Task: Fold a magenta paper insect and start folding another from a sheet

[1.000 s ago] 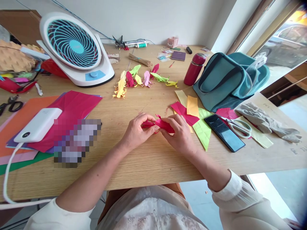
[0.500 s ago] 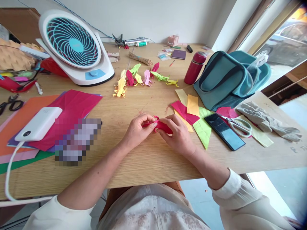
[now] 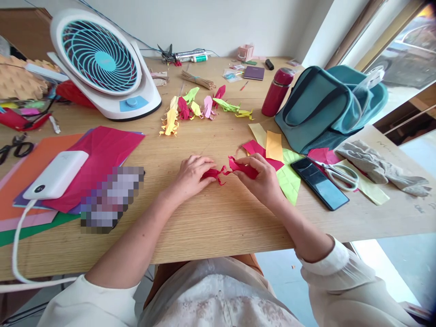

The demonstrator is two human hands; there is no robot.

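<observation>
My left hand (image 3: 195, 176) is closed on a red folded-paper figure (image 3: 214, 173), low over the table. Thin twisted paper legs stick out of it toward the right. In my right hand (image 3: 260, 177), thumb and fingers pinch a wider red folded paper (image 3: 248, 170). Its narrow twisted tip reaches toward the thin legs; whether both are one piece I cannot tell. My fingers hide part of each. Behind the hands stand several finished folded-paper figures, among them a yellow one (image 3: 169, 121), a pink one (image 3: 208, 108) and a green one (image 3: 227, 106).
Coloured paper pieces (image 3: 273, 145), a dark phone (image 3: 320, 184), scissors (image 3: 342, 176) and grey gloves (image 3: 381, 168) lie right. A teal bag (image 3: 313, 113) and red flask (image 3: 277, 93) stand behind. Left are a fan (image 3: 102, 63), paper sheets (image 3: 98, 154) and a white power bank (image 3: 56, 175).
My hands were close together on the red paper; now they are farther apart. My left hand has turned palm-down over its part, and more of the thin twisted legs shows between the hands.
</observation>
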